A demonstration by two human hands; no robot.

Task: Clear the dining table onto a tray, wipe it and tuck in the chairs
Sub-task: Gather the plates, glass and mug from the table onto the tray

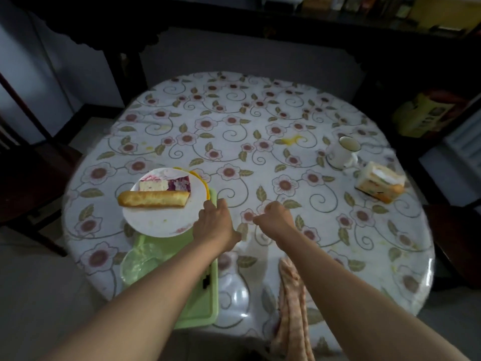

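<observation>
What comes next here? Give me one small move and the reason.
Probably reach the right hand across to the mug and bring it to the green tray. That hand looks loosely curled and holds nothing, while the left hand is at the rim of the plate already on the tray. The mug and a tissue pack remain on the table.

A single wide-angle head view looks forward and steeply down from close above the near edge of the round table (260,121), its far rim and the dim room behind curving away
</observation>
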